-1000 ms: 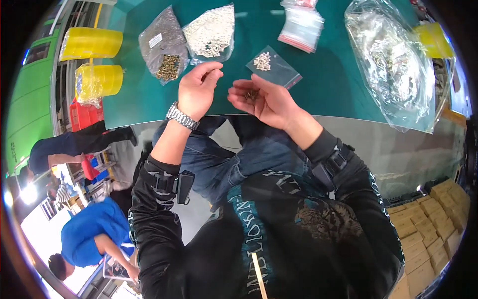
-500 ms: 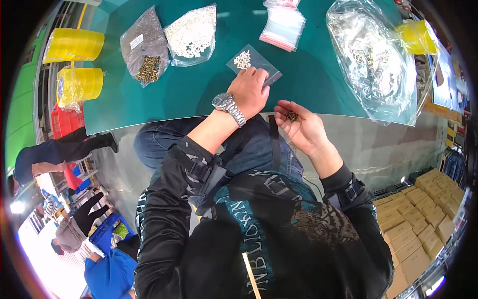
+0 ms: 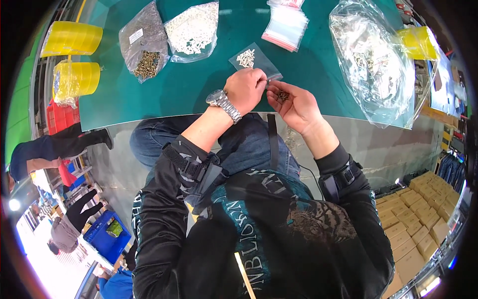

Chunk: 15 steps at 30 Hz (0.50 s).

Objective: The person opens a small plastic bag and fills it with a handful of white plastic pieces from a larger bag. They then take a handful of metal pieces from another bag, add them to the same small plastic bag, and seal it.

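Within loosely cupped right hand [image 3: 300, 108]: metal pieces [image 3: 283, 95]; left hand [image 3: 245, 89] alongside, grip unclear.

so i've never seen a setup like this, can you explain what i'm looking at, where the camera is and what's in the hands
There is no machine here, just a person using two bare hands. The view comes from a wide fisheye camera worn on their head, looking down, so straight edges bend near the rim.

On the green table lie a bag with brass-coloured pieces, another bag of white pieces, a stack of clear bags, a big clear bag, and a small bag with pale pieces.

The right hand cups some small brownish pieces. The left hand has its fingertips close to the right's; whether it holds anything is too small to tell.
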Tool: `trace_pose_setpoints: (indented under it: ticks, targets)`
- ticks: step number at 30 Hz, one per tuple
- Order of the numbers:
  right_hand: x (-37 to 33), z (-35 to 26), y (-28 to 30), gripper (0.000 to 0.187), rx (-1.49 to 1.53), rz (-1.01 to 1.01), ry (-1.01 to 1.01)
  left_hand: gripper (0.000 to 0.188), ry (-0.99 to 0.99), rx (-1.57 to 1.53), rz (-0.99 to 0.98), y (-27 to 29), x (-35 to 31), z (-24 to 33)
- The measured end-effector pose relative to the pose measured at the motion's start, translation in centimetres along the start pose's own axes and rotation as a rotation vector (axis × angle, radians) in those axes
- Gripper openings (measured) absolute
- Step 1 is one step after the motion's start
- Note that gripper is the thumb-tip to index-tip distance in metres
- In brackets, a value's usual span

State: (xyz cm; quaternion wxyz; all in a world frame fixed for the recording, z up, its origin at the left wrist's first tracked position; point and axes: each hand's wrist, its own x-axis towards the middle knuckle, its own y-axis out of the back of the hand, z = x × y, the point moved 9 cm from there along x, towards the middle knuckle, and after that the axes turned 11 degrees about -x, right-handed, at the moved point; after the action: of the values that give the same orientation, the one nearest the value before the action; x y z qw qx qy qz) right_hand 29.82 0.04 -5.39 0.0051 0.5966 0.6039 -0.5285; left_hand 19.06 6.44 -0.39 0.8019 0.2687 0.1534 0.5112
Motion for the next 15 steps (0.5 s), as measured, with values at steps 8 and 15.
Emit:
trace_pose_setpoints:
  ticks: [8, 15]
  targets:
    - [0.5, -0.3, -0.6, 0.026, 0.037, 0.075, 0.011, 0.012, 0.125, -0.209, 0.037, 0.7, -0.1, -1.1]
    - [0.8, -1.0, -1.3, 0.022, -0.014, 0.042, 0.03, 0.016, 0.165, -0.224, 0.03, 0.6, -0.4, -1.4]
